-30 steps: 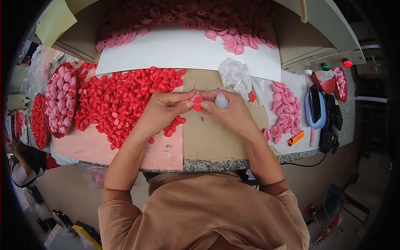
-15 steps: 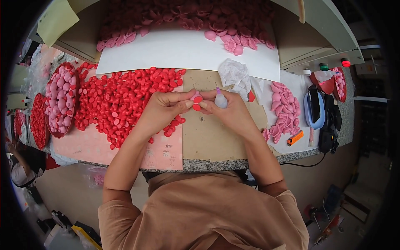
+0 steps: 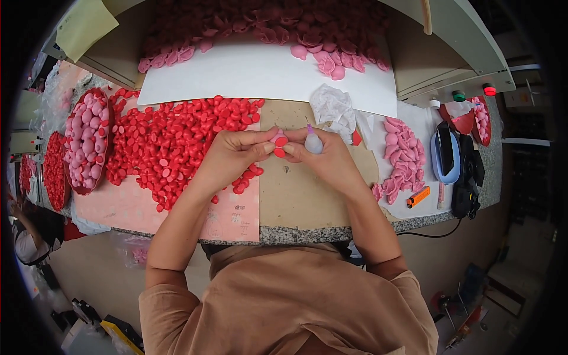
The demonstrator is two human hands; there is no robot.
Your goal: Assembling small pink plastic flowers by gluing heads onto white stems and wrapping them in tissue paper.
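Note:
Above the brown work mat [image 3: 302, 201], my two hands meet fingertip to fingertip. Between thumb and forefinger, my left hand [image 3: 229, 155] pinches a small piece [image 3: 280, 142] with a pink top and a flat red face. My right hand [image 3: 330, 161] presses the same piece from the other side with its fingertips. A translucent squeeze bottle [image 3: 313, 144] with a purple needle tip is also tucked in the right hand, needle pointing away from me. Just left of my left hand spreads a heap of glossy red pieces [image 3: 171, 136]. The fingers partly cover the held piece.
Thin pink petal-like parts [image 3: 403, 157] lie on white paper at right, near an orange box cutter [image 3: 418, 197] and a blue tray [image 3: 445, 157] holding a dark phone. Crumpled tissue [image 3: 332, 109] sits beyond my right hand. A red basket [image 3: 87, 142] of pink pieces stands left.

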